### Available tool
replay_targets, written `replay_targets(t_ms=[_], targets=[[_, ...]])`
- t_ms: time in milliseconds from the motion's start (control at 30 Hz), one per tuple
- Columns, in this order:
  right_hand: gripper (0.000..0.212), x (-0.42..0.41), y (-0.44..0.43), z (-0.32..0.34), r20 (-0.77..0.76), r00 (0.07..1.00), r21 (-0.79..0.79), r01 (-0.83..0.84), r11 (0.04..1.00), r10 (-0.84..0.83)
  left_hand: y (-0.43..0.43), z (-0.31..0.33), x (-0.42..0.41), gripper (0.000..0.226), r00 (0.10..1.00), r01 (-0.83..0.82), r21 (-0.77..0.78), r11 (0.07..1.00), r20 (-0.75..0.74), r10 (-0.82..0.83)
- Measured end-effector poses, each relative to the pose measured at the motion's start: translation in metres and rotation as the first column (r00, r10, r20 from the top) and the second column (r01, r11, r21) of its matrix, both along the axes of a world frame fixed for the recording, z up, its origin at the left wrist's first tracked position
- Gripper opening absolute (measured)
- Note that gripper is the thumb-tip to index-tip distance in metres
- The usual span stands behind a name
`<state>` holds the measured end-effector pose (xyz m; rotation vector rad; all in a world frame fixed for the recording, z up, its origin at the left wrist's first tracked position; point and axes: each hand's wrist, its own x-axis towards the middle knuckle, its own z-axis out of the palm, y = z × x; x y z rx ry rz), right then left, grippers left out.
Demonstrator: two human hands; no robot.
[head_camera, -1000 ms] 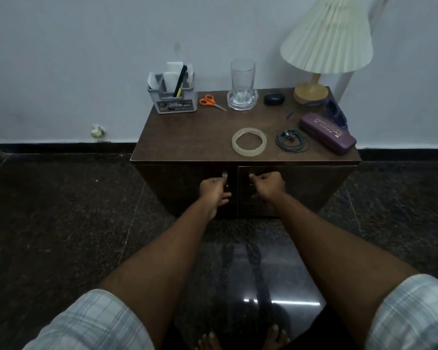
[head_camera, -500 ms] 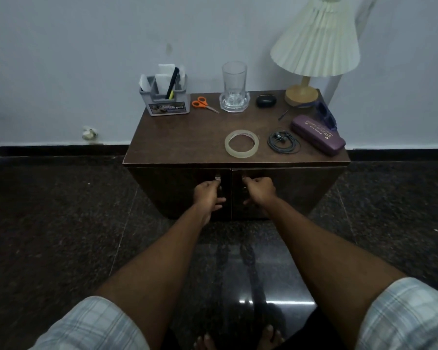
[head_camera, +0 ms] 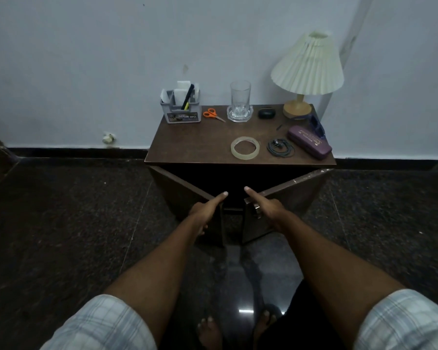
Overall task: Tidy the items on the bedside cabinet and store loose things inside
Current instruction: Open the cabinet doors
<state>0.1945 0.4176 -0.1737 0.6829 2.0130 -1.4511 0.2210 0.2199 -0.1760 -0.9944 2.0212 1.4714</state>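
The dark wooden bedside cabinet [head_camera: 192, 147] stands against the wall with both doors swung partly outward. My left hand [head_camera: 208, 208] grips the free edge of the left door [head_camera: 185, 195], thumb lying along its top. My right hand [head_camera: 267, 205] grips the right door [head_camera: 297, 190] at its metal handle, thumb also on top. On the cabinet lie a tape roll [head_camera: 245, 147], a coiled dark cable [head_camera: 280, 147], a purple glasses case [head_camera: 309, 142], orange scissors [head_camera: 213, 114] and a black earbud case [head_camera: 266, 113]. The inside is too dark to see.
At the back stand a grey organizer with pens and papers [head_camera: 181, 108], a drinking glass on a clear coaster [head_camera: 240, 102] and a pleated lamp [head_camera: 306, 72]. Blue glasses [head_camera: 317, 125] lie behind the case. My bare feet [head_camera: 210, 332] are on the dark polished floor.
Both doors were closed with my hands on the handles; now they are pulled outward and a dark gap shows between them. The view has drawn back from the cabinet.
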Motion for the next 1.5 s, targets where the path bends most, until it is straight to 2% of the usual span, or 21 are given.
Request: replay_targets(t_ms=[33,67,167,200,300,367,467,600,667,800,933,1000,1033,1133,1200,1267,1333,1400,1500], targets=[[0.131,0.004,0.003,-0.001,-0.008,1.000,0.037,0.003,0.999,-0.003,-0.004,-0.004,0.008,0.096,1.000,-0.001,-0.036,0.999,-0.024,0.000],[0.123,0.010,0.006,-0.001,-0.020,1.000,0.071,0.003,0.997,-0.002,-0.007,-0.009,0.015,0.089,0.998,0.001,-0.060,0.998,-0.067,-0.005],[0.070,0.027,0.014,0.000,-0.011,1.000,0.071,0.011,0.997,-0.011,-0.014,-0.011,0.030,0.074,0.983,-0.019,-0.065,0.998,-0.186,0.007],[0.059,0.034,0.017,0.005,0.011,1.000,0.059,0.009,0.998,-0.010,-0.016,-0.008,0.032,0.072,0.979,-0.038,-0.081,0.996,-0.201,0.021],[0.046,0.049,0.027,0.014,0.052,0.998,0.069,-0.035,0.997,0.031,-0.024,-0.002,0.038,0.055,0.980,-0.053,-0.049,0.997,-0.195,0.042],[0.029,0.057,0.032,0.018,0.076,0.997,0.046,-0.036,0.998,0.032,-0.035,-0.008,0.043,0.042,0.985,-0.046,-0.046,0.998,-0.170,0.038],[0.011,0.069,0.042,0.023,0.076,0.997,0.064,-0.027,0.998,0.022,-0.055,-0.012,0.056,0.039,0.988,-0.058,-0.058,0.997,-0.143,0.049],[0.021,0.087,0.055,0.025,0.019,0.999,0.118,0.030,0.993,-0.032,-0.076,-0.009,0.076,0.038,0.989,-0.044,-0.119,0.992,-0.149,0.026],[0.019,0.092,0.064,0.018,-0.022,0.996,0.167,0.084,0.982,-0.081,-0.084,-0.007,0.086,0.034,0.988,-0.033,-0.182,0.983,-0.152,0.005],[0.048,0.097,0.091,-0.006,-0.085,0.988,0.261,0.144,0.954,-0.126,-0.108,-0.007,0.102,0.033,0.991,-0.022,-0.364,0.931,-0.128,-0.027],[0.047,0.120,0.102,0.017,-0.105,0.987,0.403,0.152,0.903,-0.119,-0.161,-0.045,0.102,0.043,0.990,-0.079,-0.452,0.889,-0.143,0.015],[0.045,0.122,0.107,0.013,-0.110,0.986,0.431,0.159,0.888,-0.123,-0.178,-0.061,0.101,0.040,0.989,-0.093,-0.460,0.883,-0.148,0.027],[0.045,0.122,0.110,0.009,-0.107,0.986,0.429,0.158,0.889,-0.124,-0.171,-0.047,0.109,0.036,0.988,-0.089,-0.466,0.880,-0.155,0.018],[0.044,0.116,0.115,0.006,-0.136,0.978,0.380,0.200,0.903,-0.160,-0.145,0.002,0.136,0.033,0.983,-0.039,-0.537,0.843,-0.172,-0.064],[0.052,0.116,0.114,0.013,-0.163,0.955,0.327,0.290,0.899,-0.249,-0.131,0.020,0.146,0.045,0.970,-0.014,-0.573,0.819,-0.208,-0.129],[0.063,0.118,0.115,0.017,-0.222,0.951,0.365,0.286,0.886,-0.215,-0.123,0.025,0.149,0.056,0.940,0.052,-0.611,0.790,-0.237,-0.245],[0.051,0.118,0.118,0.014,-0.251,0.953,0.446,0.271,0.853,-0.171,-0.122,0.023,0.150,0.056,0.915,0.187,-0.646,0.740,-0.159,-0.370],[0.039,0.120,0.119,0.015,-0.216,0.965,0.496,0.237,0.836,-0.146,-0.122,0.021,0.151,0.054,0.923,0.250,-0.619,0.745,-0.081,-0.377],[0.046,0.130,0.111,0.022,-0.187,0.980,0.497,0.149,0.855,-0.063,-0.121,0.026,0.155,0.055,0.936,0.272,-0.566,0.779,-0.033,-0.351]])
